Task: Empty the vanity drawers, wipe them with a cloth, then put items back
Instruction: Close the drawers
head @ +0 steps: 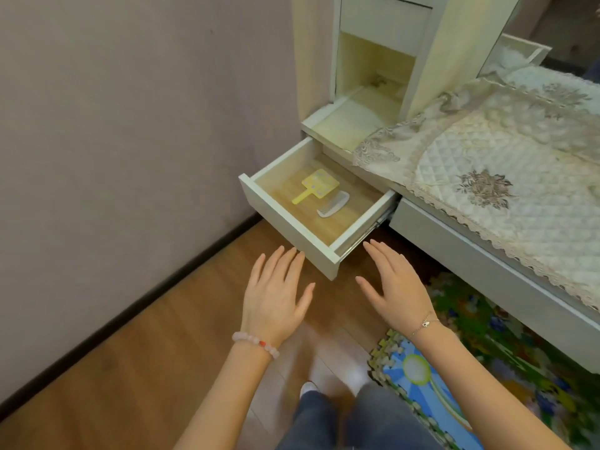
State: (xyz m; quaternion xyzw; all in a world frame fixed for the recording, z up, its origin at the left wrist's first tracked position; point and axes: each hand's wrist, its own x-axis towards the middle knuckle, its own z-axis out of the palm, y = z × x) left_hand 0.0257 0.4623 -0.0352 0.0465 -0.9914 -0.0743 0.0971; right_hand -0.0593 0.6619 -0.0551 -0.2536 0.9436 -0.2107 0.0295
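- The drawer (289, 232) is seen pulled out of the vanity (454, 241), with its front panel towards the person and its slide rail bared on the right side.
- A yellow paddle (319, 185) is laid flat on the drawer's wooden bottom, its handle pointed at the front left corner.
- A white comb (334, 205) is laid just beside the paddle on its right. Its long axis runs roughly parallel to the paddle's, from front left to back right. Whether the two touch cannot be told.
- Both arms are stretched forward and down, palms turned to the floor (146, 336).
- The left hand (276, 293) is held flat with straight fingers slightly spread. Nothing is held; its fingertips lie at the lower edge of the drawer front, but contact cannot be made out.
- The right hand (397, 287) is likewise spread flat and holds nothing. Its fingertips are close under the rail at the drawer's right front corner.
- A bead bracelet (256, 344) is worn on the left wrist, a thin chain (423, 324) on the right.
- The vanity top is covered by a lace cloth (487, 151); a foam mat (461, 368) lies below it.
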